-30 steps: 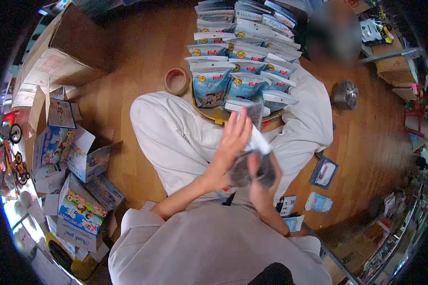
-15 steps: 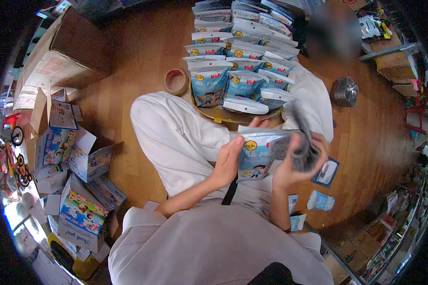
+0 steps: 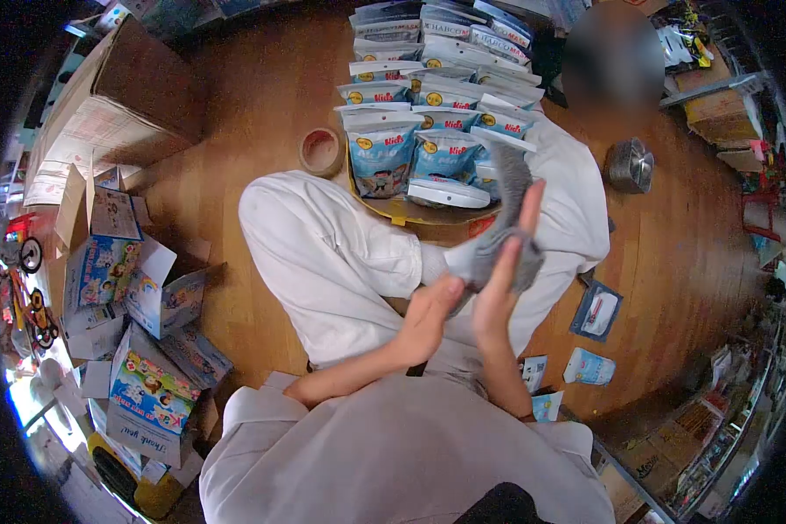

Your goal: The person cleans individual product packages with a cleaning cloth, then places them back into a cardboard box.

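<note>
My left hand [image 3: 430, 319] is closed at the lower end of a pale packet [image 3: 459, 256], now seen nearly edge-on and partly hidden. Against it, my right hand [image 3: 499, 293] holds a soft grey item [image 3: 513, 188], with some fingers pointing up along it. Motion blurs the grey item, and its exact shape is unclear. Beyond my hands, rows of blue and white "Kids" pouches [image 3: 380, 157] stand upright in a shallow carton with a yellow tape piece [image 3: 398, 220] on its edge.
A tape roll [image 3: 321, 152] lies left of the pouches. Open printed boxes [image 3: 153, 393] and a large carton [image 3: 140, 87] are at the left. To the right are a metal tin [image 3: 630, 166], a dark packet [image 3: 596, 311] and a blue packet [image 3: 589, 367]. A blurred person [image 3: 613, 65] is beyond.
The packet has turned from face-on to nearly edge-on. My right hand has moved left and its fingers now point upward, with the grey item raised beside the pouches.
</note>
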{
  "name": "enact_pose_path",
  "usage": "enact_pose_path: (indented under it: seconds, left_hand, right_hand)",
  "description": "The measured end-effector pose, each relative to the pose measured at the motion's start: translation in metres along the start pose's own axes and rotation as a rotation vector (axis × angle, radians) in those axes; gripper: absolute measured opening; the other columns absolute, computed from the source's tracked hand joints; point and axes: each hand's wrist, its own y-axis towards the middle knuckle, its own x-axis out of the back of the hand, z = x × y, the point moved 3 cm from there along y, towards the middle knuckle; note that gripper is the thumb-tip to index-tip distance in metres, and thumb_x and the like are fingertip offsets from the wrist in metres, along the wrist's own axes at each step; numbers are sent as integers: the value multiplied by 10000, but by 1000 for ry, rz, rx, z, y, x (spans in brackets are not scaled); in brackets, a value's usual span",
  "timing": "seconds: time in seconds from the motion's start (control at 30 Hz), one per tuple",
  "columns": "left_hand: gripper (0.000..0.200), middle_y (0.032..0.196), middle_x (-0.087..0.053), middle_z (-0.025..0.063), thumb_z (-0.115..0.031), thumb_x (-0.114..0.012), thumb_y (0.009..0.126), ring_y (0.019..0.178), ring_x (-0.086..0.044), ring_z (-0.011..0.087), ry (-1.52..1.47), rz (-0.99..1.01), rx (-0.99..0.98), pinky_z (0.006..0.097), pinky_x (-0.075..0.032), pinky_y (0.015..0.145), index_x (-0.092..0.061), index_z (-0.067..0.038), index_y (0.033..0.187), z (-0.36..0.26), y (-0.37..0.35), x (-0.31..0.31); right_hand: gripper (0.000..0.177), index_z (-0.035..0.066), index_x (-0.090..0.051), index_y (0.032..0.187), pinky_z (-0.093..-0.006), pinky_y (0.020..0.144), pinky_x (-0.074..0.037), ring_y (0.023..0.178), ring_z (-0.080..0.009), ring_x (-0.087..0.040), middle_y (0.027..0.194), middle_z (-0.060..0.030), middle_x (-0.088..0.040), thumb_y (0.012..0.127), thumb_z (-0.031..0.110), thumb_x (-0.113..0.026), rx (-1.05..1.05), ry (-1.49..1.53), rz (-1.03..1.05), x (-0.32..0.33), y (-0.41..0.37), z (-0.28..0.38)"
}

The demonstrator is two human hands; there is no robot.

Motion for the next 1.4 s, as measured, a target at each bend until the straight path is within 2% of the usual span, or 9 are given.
enact_pose_path:
  seconds: [0.17, 0.4, 0.43, 0.67, 0.73, 1.0, 1.1, 1.2, 1.4]
  left_hand:
    - [401, 1015, -586, 98, -341, -403, 973, 872, -530, 221, -423, -100, 315, 350, -425, 840, -538, 6, 1124, 49, 12, 16]
    - [521, 1363, -489, 72, -446, -349, 979, 1261, -448, 224, -902, -95, 152, 396, -322, 1065, -415, -90, 1354, -19, 10, 11]
    - [496, 1368, -484, 72, -411, -325, 993, 1266, -442, 228, -1381, 293, 34, 409, -303, 1082, -413, -84, 1357, -24, 16, 22]
    - [450, 1357, -492, 85, -334, -311, 1013, 1255, -451, 224, -1191, -91, -176, 401, -309, 1081, -415, -60, 1354, -38, 23, 66]
    - [420, 1287, -544, 88, -344, -359, 1009, 1196, -496, 212, -1222, 82, -364, 401, -342, 1056, -464, -58, 1296, -46, 31, 89]
    - [320, 899, -615, 76, -328, -432, 997, 828, -611, 204, -604, -750, -523, 347, -493, 776, -513, -31, 1083, -46, 84, 163]
    - [316, 709, -599, 96, -324, -436, 997, 625, -610, 197, -484, -733, -575, 314, -510, 598, -533, -26, 956, -46, 111, 147]
    - [349, 771, -558, -14, -319, -456, 1000, 711, -491, 59, -291, -694, -573, 218, -413, 657, -598, -25, 879, -20, 132, 141]
    - [353, 751, -492, -44, -281, -416, 1018, 702, -400, 37, -187, -648, -692, 199, -343, 629, -538, -18, 818, -24, 139, 113]
  right_hand:
    - [785, 4, -165, 1471, -530, 1121, -64, 1410, -426, -81, 1526, -259, -80, 920, 540, -319, 133, -134, 152, -27, -55, 12]
    - [731, -59, -212, 1432, -456, 1100, -207, 1360, -367, -264, 1476, -255, -231, 963, 486, -346, 150, -295, -49, -10, -41, 1]
    - [727, -79, -226, 1412, -470, 1079, -242, 1318, -409, -305, 1429, -274, -289, 961, 475, -359, 242, -436, -59, -12, -59, -3]
    - [607, -32, -292, 1386, -460, 1041, -304, 1243, -410, -384, 1359, -262, -374, 910, 237, -556, 68, -292, 204, 13, -87, -64]
    - [582, -22, -390, 1328, -416, 1011, -351, 1183, -378, -455, 1286, -231, -455, 808, 63, -635, 58, -303, 203, 26, -85, -72]
    - [443, -12, -530, 1137, -365, 961, -400, 1088, -330, -532, 1148, -178, -549, 700, -55, -591, -55, -192, 188, 56, -67, -80]
    - [208, -24, -566, 921, -320, 828, -445, 921, -260, -591, 978, -150, -603, 716, -39, -598, 10, 7, 176, 60, -41, -53]
    - [170, -9, -576, 907, -326, 781, -448, 883, -251, -586, 945, -147, -601, 743, 3, -620, 178, 21, 242, 66, -5, -9]
    - [299, 15, -604, 979, -337, 757, -457, 866, -266, -598, 961, -137, -611, 718, 90, -729, 478, -117, 445, 23, 65, 47]
